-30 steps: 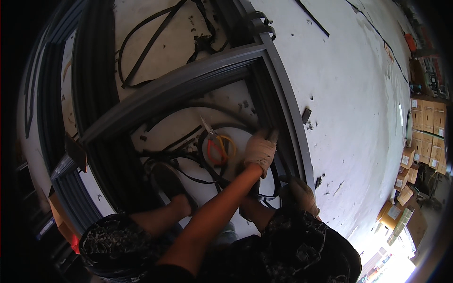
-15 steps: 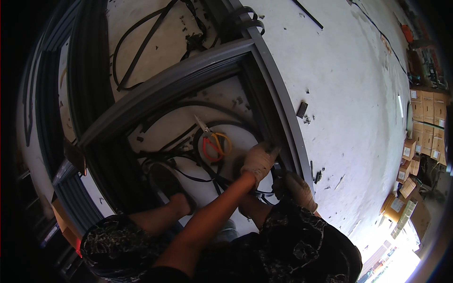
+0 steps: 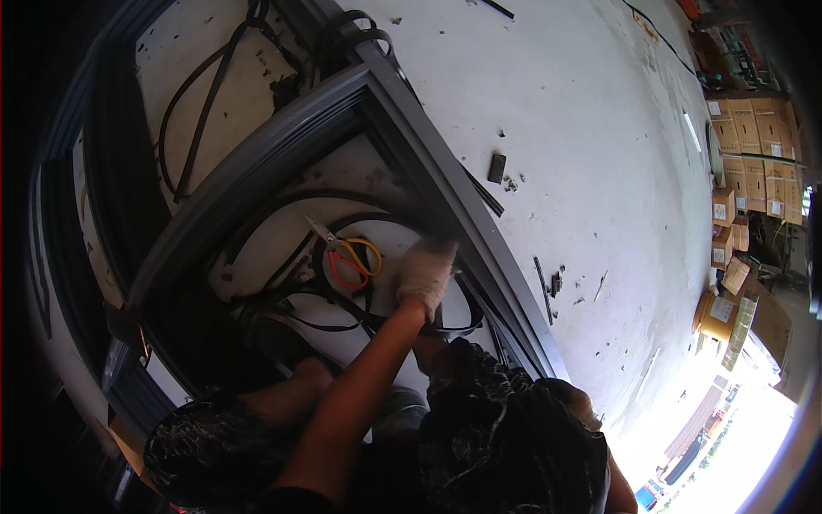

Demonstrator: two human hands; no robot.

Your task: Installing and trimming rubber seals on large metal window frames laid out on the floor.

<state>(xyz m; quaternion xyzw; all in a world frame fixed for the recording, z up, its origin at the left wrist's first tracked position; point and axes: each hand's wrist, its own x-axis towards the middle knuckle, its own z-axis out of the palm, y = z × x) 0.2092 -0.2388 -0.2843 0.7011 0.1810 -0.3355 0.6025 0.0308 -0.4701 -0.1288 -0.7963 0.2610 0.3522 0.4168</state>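
Observation:
My left hand (image 3: 426, 272), in a pale work glove, is inside a dark grey metal frame (image 3: 428, 158), close to the inner side of its right rail. Motion smears its fingers, so their grip is unclear. My gloved right hand (image 3: 578, 404) is beside my right knee, near the close end of that rail. The knee and shorts hide most of its fingers. Black rubber strip (image 3: 458, 330) curls below my left hand and runs along the rail. Scissors (image 3: 349, 261) with one red and one yellow handle lie among the loops, blades pointing up and left.
More black strip (image 3: 204, 120) lies looped in the frame's far section. Further frame bars (image 3: 60, 231) stand at the left. To the right, the pale floor holds a small black block (image 3: 497, 168) and scattered scraps. Cardboard boxes (image 3: 758, 128) are stacked at the far right.
The head view has shifted, so the frame appears further left. My right hand has pulled back along the rail toward me, behind my knee. My left hand has moved slightly away from the rail.

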